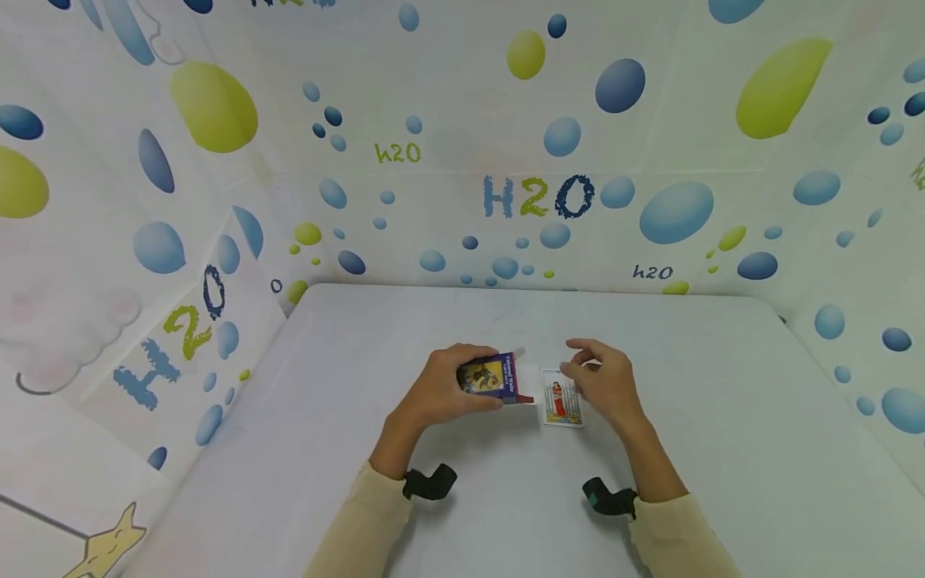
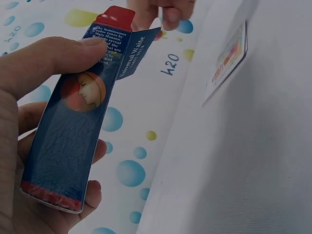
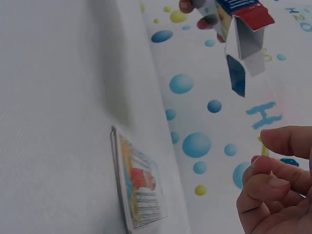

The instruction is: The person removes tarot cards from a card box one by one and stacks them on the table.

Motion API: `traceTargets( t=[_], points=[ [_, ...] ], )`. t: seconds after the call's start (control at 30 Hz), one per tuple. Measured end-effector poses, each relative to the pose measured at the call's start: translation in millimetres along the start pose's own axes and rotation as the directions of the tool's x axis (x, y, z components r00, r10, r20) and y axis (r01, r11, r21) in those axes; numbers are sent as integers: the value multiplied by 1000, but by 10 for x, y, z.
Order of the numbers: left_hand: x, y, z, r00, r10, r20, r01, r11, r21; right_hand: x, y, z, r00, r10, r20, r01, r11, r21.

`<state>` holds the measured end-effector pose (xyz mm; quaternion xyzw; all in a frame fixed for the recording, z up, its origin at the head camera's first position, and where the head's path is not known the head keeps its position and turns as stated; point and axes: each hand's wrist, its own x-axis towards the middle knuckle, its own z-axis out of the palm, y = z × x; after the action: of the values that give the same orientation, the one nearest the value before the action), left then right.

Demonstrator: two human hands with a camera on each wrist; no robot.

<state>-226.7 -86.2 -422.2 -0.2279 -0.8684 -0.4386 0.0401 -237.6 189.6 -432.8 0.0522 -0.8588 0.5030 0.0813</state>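
My left hand (image 1: 436, 392) grips a blue tarot card box (image 2: 73, 131) between thumb and fingers, holding it above the table. The box's end flaps stand open toward the right. In the right wrist view, the mouth of the box (image 3: 249, 41) shows a pale inside, with no card visible there. A small stack of tarot cards (image 1: 558, 408) lies face up on the table, its top card showing a figure in red. Just above the stack's right side is my right hand (image 1: 607, 384), fingers loosely bent and nothing between thumb and fingertips (image 3: 278, 183).
The white table (image 1: 462, 514) extends around both hands. Behind it and along the sides hangs a white sheet (image 1: 462, 96) printed with blue and green drops and H2O lettering. Dark wrist mounts (image 1: 431, 483) sit on both wrists, close to the tabletop.
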Motion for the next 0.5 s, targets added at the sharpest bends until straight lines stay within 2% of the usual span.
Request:
traceTargets(
  t=[0.17,0.5],
  points=[
    [3,17,20,1000,16,1,-16,1000,-3,-40,-156,-41,999,-40,33,36,994,105],
    [22,77,55,995,98,25,-97,995,-7,-131,-373,117,984,-90,154,62,982,176]
  ],
)
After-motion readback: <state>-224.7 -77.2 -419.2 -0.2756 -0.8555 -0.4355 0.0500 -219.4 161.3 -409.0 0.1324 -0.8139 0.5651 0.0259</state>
